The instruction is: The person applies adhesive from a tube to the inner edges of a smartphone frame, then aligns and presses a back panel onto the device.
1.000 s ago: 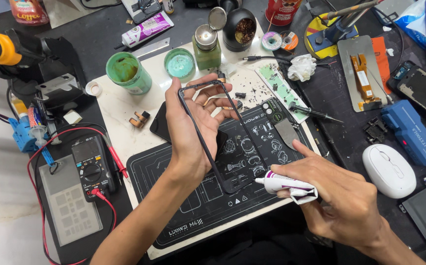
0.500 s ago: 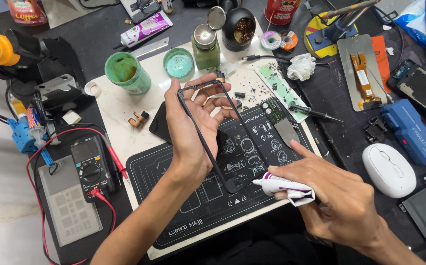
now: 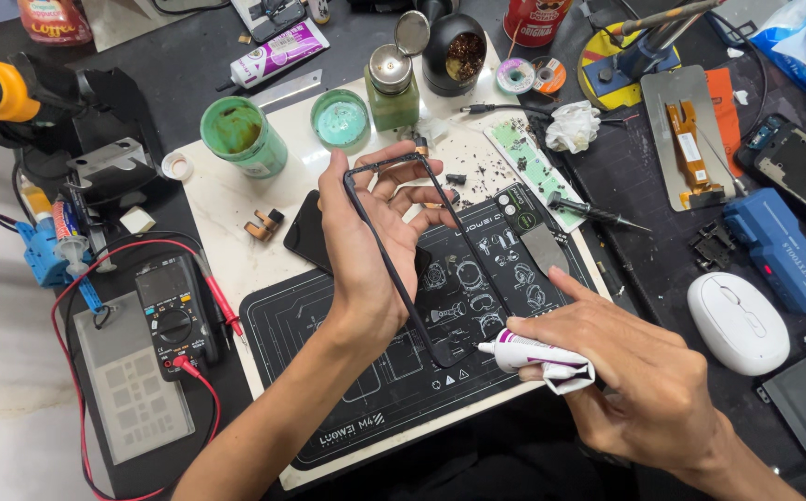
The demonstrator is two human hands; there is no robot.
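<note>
My left hand (image 3: 366, 241) holds a thin black phone frame (image 3: 393, 269) upright over the black work mat (image 3: 328, 371), fingers curled around its upper part. My right hand (image 3: 635, 371) grips a small white glue tube (image 3: 537, 353) with a purple band, its nozzle pointing left at the frame's lower corner. A bit of white tissue is tucked under that hand. A black phone (image 3: 305, 232) lies flat behind my left hand.
A multimeter (image 3: 175, 315) with red leads sits at left. Two green cups (image 3: 245, 134), a bottle, a solder-wick pot, tweezers, a white mouse (image 3: 737, 320), a blue box (image 3: 783, 250) and phone parts crowd the far and right sides.
My right hand has brought the glue tube a little closer to the frame's lower corner. My left hand holds the frame almost still.
</note>
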